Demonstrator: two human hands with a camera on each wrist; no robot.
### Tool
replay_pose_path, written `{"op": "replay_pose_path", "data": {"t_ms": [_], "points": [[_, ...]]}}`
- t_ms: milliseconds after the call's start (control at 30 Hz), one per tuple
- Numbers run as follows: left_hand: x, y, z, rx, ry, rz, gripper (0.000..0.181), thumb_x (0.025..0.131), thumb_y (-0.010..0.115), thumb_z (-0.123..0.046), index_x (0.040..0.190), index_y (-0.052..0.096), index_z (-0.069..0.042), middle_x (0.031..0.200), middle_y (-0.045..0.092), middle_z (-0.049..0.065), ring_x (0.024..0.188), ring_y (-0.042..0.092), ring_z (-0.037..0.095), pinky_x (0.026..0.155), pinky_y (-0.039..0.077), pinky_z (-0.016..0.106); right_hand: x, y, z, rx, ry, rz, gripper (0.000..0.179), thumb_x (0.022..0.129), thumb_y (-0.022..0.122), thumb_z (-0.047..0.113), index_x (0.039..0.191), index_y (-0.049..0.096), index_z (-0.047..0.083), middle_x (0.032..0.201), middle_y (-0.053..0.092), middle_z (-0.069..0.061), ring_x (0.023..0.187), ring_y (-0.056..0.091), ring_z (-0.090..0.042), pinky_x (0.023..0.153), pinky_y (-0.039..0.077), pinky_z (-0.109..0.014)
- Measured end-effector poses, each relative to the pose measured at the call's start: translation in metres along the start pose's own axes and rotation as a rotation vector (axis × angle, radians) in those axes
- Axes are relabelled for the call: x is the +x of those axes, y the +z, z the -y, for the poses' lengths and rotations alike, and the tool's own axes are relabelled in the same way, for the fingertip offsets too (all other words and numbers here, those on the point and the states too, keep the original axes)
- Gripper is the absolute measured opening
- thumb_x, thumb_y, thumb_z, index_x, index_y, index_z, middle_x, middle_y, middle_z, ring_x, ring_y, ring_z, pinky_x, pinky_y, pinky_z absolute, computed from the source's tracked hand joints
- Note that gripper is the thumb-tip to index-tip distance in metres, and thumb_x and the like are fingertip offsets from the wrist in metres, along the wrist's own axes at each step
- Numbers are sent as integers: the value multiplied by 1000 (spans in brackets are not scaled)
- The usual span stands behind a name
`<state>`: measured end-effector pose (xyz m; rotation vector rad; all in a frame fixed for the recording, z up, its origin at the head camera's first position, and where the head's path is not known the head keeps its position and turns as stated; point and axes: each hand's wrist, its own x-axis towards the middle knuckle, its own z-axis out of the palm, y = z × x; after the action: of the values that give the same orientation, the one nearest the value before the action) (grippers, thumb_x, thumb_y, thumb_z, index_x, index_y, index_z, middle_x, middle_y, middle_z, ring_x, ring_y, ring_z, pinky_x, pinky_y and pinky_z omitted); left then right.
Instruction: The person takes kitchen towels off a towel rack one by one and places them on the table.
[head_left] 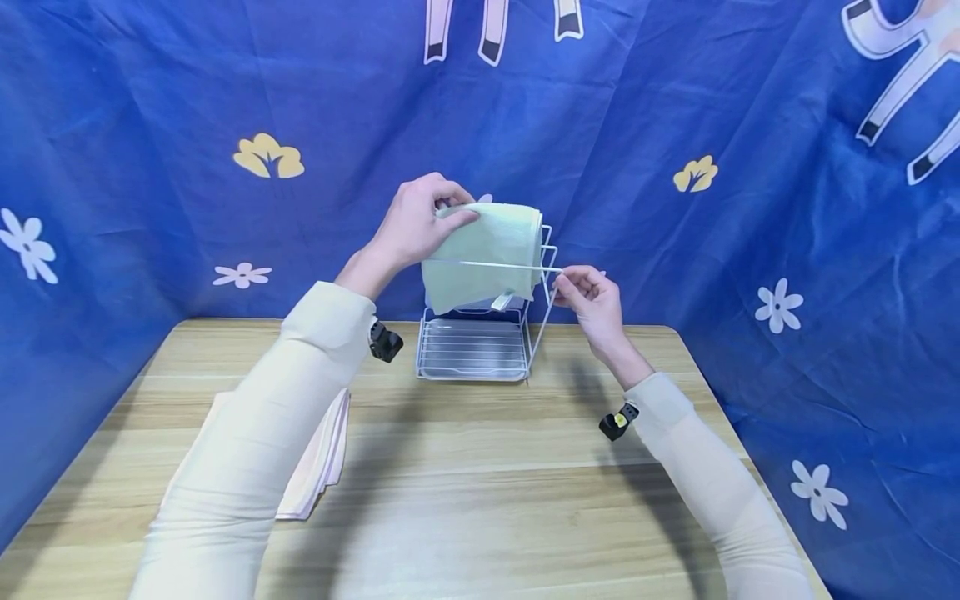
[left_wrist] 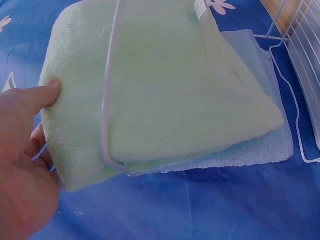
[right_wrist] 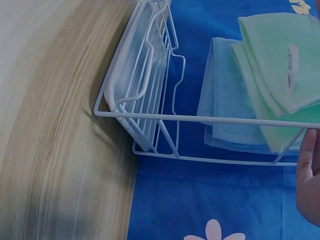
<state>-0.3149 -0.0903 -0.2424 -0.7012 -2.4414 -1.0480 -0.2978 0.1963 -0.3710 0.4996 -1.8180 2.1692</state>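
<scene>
A pale green towel (left_wrist: 165, 95), folded and with a white label (right_wrist: 292, 69), hangs over the upper part of a white wire rack (right_wrist: 210, 120). My left hand (head_left: 418, 218) pinches its top left edge between thumb and fingers. One rack bar crosses in front of the towel. Behind the green towel hangs a light blue towel (right_wrist: 223, 95). My right hand (head_left: 592, 302) grips the rack's upper front corner at the right; only part of that hand shows in the right wrist view.
At the rack's base lies a shallow tray (head_left: 472, 346) under thin wires. The rack stands at the back of a wooden table (head_left: 480, 500), close to a blue printed curtain (head_left: 360, 100). A folded pale pink cloth (head_left: 318, 467) lies partly beneath my left forearm.
</scene>
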Motion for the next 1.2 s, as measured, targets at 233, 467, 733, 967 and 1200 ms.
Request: {"op": "replay_pose_path", "data": {"t_ms": [233, 467, 733, 967, 1200], "points": [[2, -4, -5, -11, 20, -37, 19, 97, 77, -23, 106, 81, -6, 93, 63, 9, 86, 51, 23, 78, 38, 30, 1, 0, 0, 8, -4, -4, 6, 100, 64, -6, 105, 67, -4, 84, 75, 7, 77, 73, -10, 75, 64, -25], [3, -8, -12, -17, 25, -69, 17, 96, 78, -21, 104, 81, -5, 91, 62, 9, 85, 51, 22, 78, 38, 29, 1, -1, -2, 15, 1, 6, 19, 101, 63, -6, 100, 71, 11, 85, 75, 7, 78, 74, -10, 77, 64, -25], [3, -16, -18, -27, 33, -102, 16, 96, 78, -19, 103, 81, -5, 85, 56, 1, 82, 49, 17, 75, 37, 25, 1, -1, 1, 10, 8, 20, 11, 101, 63, -6, 104, 69, 2, 86, 76, 7, 78, 74, -8, 77, 64, -26], [3, -22, -22, -26, 44, -111, 16, 95, 78, -19, 103, 81, -5, 85, 56, -1, 81, 50, 15, 74, 37, 23, 0, -2, 2, -8, 30, 19, 11, 101, 63, -6, 104, 68, 3, 85, 76, 8, 78, 74, -9, 77, 64, -26], [2, -32, -29, -49, 27, -141, 17, 96, 77, -19, 105, 81, -5, 83, 53, -4, 81, 48, 12, 73, 36, 22, 0, -2, 4, -3, 29, 29, 25, 101, 63, -7, 98, 71, 16, 85, 76, 9, 77, 73, -7, 77, 64, -24]]}}
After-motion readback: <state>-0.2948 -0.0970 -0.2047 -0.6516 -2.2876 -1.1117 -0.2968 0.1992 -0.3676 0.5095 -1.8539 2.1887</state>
